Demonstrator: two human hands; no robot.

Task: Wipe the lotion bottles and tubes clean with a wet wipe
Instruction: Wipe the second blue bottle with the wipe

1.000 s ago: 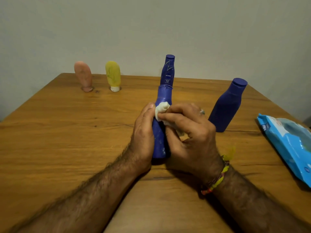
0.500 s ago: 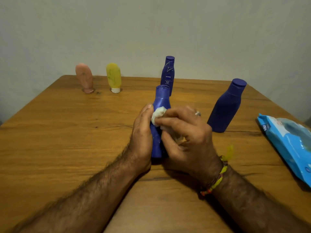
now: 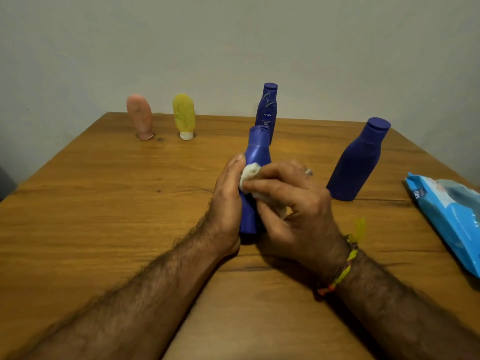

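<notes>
Blue bottle (image 3: 255, 162) stands at counter centre, long axis near vertical, cap up and tipped slightly away toward the wall, base on the wood between both hands. Left hand (image 3: 228, 201) is edge-on along the bottle's left side, fingers extended upward against the body, thumb tip near the shoulder; how far that grip wraps round the back I can't tell, though it does steady the bottle. Right hand (image 3: 293, 201) comes in from the right, fingers curled, grip closed on a crumpled white wet wipe (image 3: 250, 174) and pressing it to the bottle's front just below the shoulder. A ring shows on one right finger, and a yellow-orange thread band (image 3: 340, 271) is on the right wrist. Both forearms lie low over the counter (image 3: 104, 216), converging on the bottle. Behind it, a slimmer blue Nivea bottle (image 3: 267, 107) stands upright. A wider blue bottle (image 3: 358, 162) stands to the right, well apart. Far left, a pink tube (image 3: 140, 115) and a yellow tube (image 3: 184, 115) stand cap-down, side by side. The blue wipes pack (image 3: 452, 216) lies flat at the right edge.
</notes>
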